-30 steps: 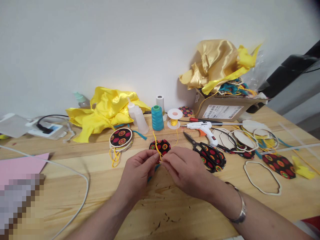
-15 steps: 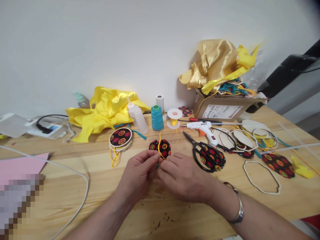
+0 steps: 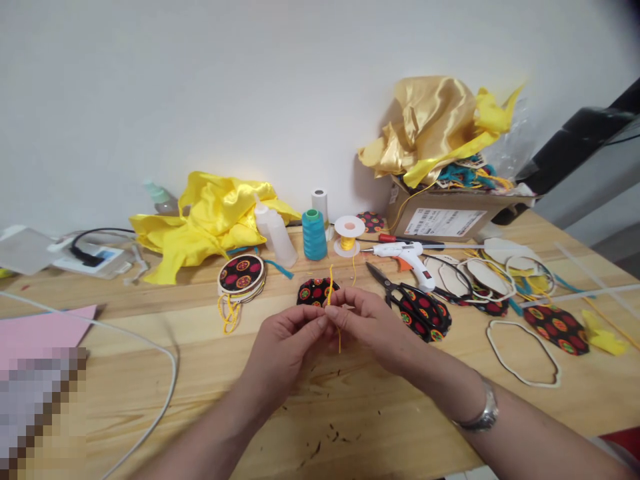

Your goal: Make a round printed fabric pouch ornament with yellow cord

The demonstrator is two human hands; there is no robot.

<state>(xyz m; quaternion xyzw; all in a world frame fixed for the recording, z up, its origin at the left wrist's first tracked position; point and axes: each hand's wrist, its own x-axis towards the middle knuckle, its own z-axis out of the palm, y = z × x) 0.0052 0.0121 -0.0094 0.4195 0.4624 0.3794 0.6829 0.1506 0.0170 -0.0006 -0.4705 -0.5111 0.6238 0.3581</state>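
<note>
Pinching yellow cord, left hand and right hand meet in front of teal thread cone, both closed tight on cord. Cord ends stick out above and below grip. Patterned fabric piece between hands and cone, partly hidden. Right of cone: yellow-cord spool just beside, white glue gun and black scissors farther off.

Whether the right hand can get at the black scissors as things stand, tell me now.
Probably yes: the scissors lie close to the right hand, with nothing visible between, though it would likely need to release the yellow cord first.
</note>
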